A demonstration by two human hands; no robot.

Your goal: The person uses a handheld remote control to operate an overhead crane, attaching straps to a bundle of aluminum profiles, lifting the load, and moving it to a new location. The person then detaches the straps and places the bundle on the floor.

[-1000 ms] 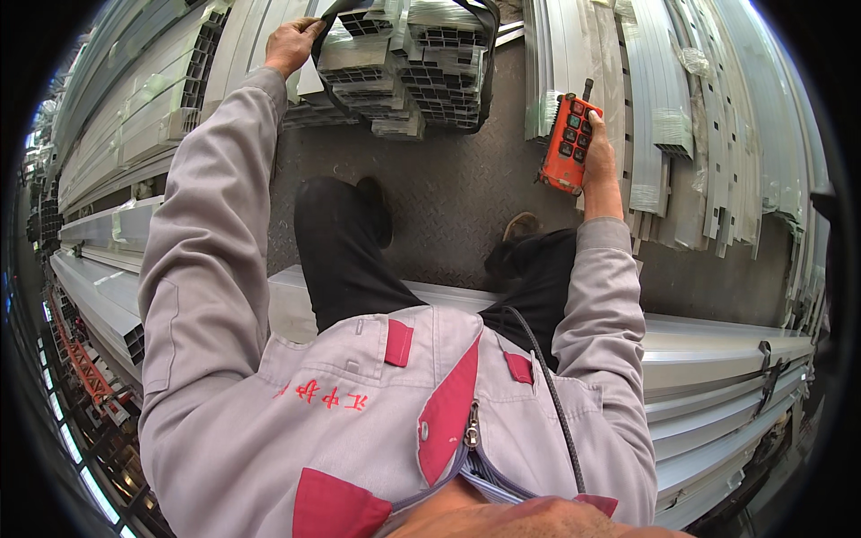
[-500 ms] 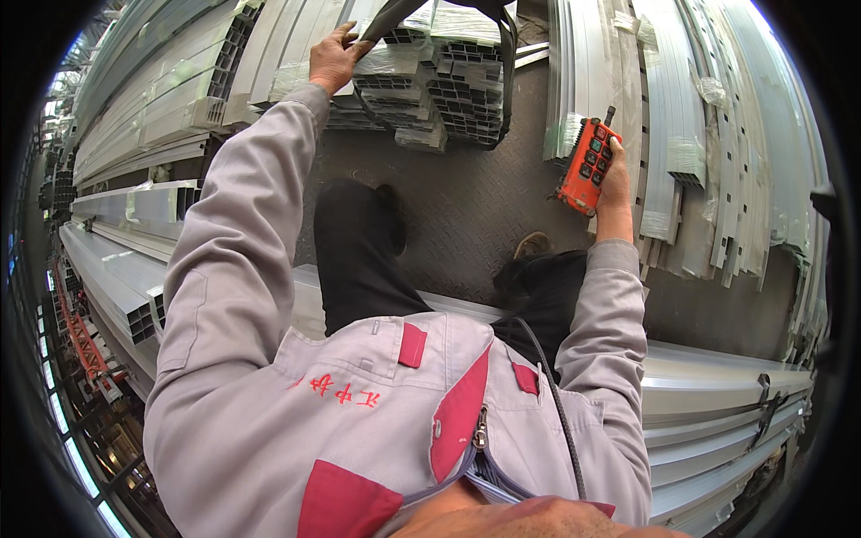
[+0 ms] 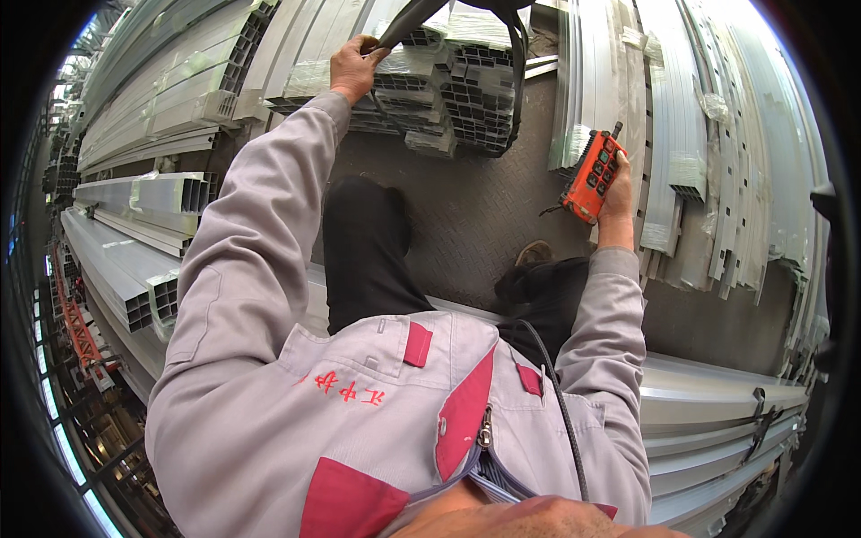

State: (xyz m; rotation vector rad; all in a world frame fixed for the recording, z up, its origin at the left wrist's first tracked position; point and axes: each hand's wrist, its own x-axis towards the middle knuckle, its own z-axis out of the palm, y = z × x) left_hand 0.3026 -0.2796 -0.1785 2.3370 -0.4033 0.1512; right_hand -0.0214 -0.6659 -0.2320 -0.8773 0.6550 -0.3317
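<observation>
At the upper middle, my left hand [image 3: 352, 68] is closed on a dark lifting strap [image 3: 405, 24], gripping it with thumb and fingers. The strap runs around a bundle of square metal tubes [image 3: 482, 94], whose open ends point toward me and are partly wrapped in clear film. On the right, my right hand [image 3: 617, 195] is wrapped around an orange handheld remote control [image 3: 587, 190] with dark buttons and a stubby black antenna. The remote's button side faces up. The strap's upper end is cut off by the picture's top edge.
Long metal profiles [image 3: 668, 170] lie stacked on the right, their ends uneven. More wrapped tube stacks [image 3: 166, 99] fill the left side. Further profiles [image 3: 708, 394] run behind me at the lower right. Dark patterned floor [image 3: 457, 206] lies between the stacks, under my legs.
My left hand has shifted slightly right and down in the picture, and its fingers have closed further on the strap. The bundle appears slightly lower and right. The right hand keeps the remote.
</observation>
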